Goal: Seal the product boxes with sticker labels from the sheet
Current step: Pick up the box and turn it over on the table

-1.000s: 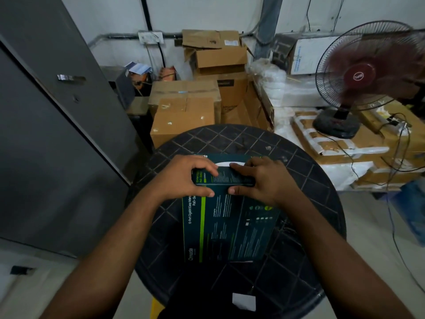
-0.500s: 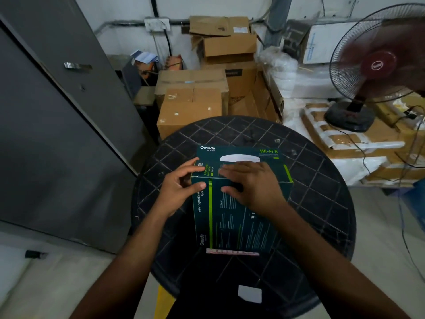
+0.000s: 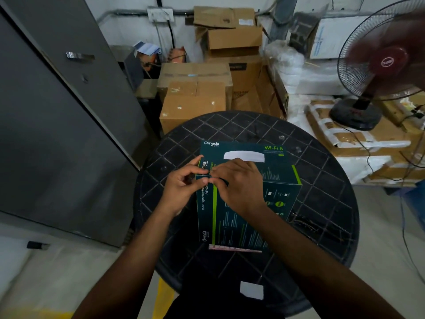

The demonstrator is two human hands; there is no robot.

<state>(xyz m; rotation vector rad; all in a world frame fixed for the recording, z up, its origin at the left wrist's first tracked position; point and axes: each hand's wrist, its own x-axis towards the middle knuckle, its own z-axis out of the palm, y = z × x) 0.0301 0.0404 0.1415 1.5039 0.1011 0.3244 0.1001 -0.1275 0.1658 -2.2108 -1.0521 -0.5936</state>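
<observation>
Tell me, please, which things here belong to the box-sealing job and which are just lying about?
Job:
- top box
- Wi-Fi box under it
- sticker sheet, at the top box's near edge
- left hand and right hand, at the top box's far left corner

Lying about:
- fan
- cartons
- white slip on the table

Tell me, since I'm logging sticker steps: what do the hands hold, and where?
Both hands, left hand and right hand, meet at the top box's far left edge; whether a sticker is pinched cannot be told.

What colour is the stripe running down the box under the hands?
Bright green stripe on a dark teal box, clearest in the head view.
</observation>
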